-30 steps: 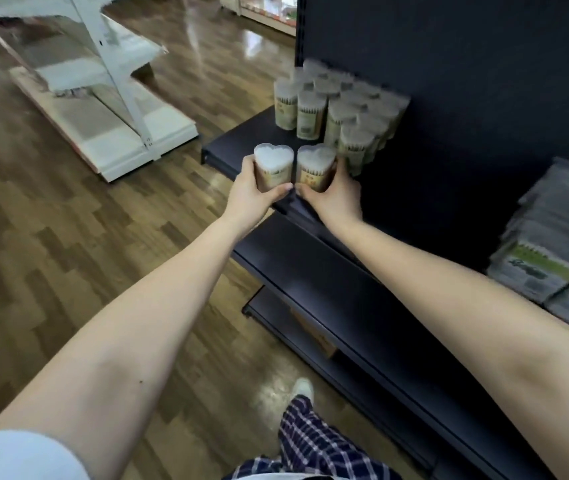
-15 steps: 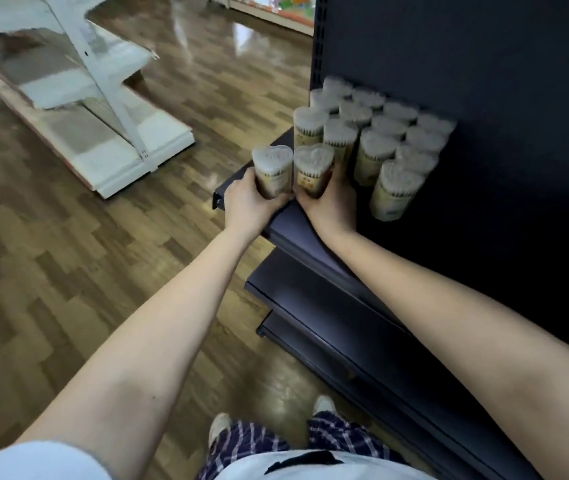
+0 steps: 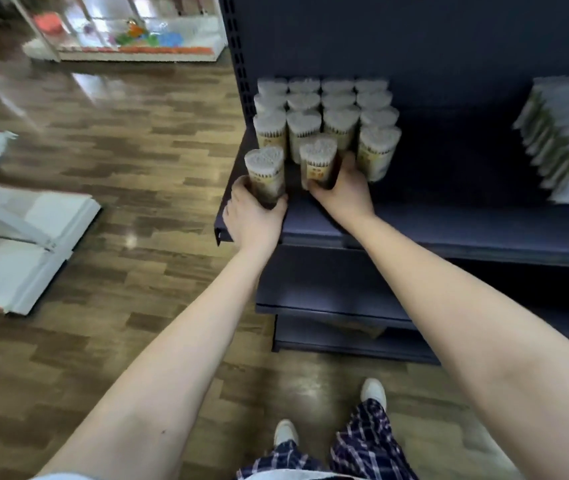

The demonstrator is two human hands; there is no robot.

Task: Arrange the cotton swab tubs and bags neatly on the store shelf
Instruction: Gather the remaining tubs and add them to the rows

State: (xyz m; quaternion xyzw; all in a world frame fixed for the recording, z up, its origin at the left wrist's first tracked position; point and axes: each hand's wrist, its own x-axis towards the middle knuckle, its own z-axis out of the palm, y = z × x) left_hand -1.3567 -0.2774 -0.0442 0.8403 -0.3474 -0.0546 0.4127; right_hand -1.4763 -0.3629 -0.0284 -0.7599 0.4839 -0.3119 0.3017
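Two tubs in hand, both upright on the shelf (image 3: 449,223), long axis vertical, swab tips up, heart-shaped tops toward the cam. L tub (image 3: 265,174) stands at the shelf's front-L corner, close to the edge; label too blurred to read. R tub (image 3: 319,162) stands further in, just in front of the block (image 3: 324,105) of tubs, w/ a gap btwn it and L tub. The block is rows of four, all upright, packed tight vs the back panel at the shelf's L end. An end tub (image 3: 378,152) stands at its front-R, just beside R hand.

L hand (image 3: 253,216) grasps L tub low down, fingers curled round its far-L side, thumb across the near-R side. R hand (image 3: 340,192) grasps R tub round the base, thumb on the L, fingers wrapped round the R. Whether they touch the end tub, can't tell.

Bags (image 3: 567,140) are stacked in a row at the shelf's R end, well apart from the tubs. Wood floor (image 3: 103,168) below.
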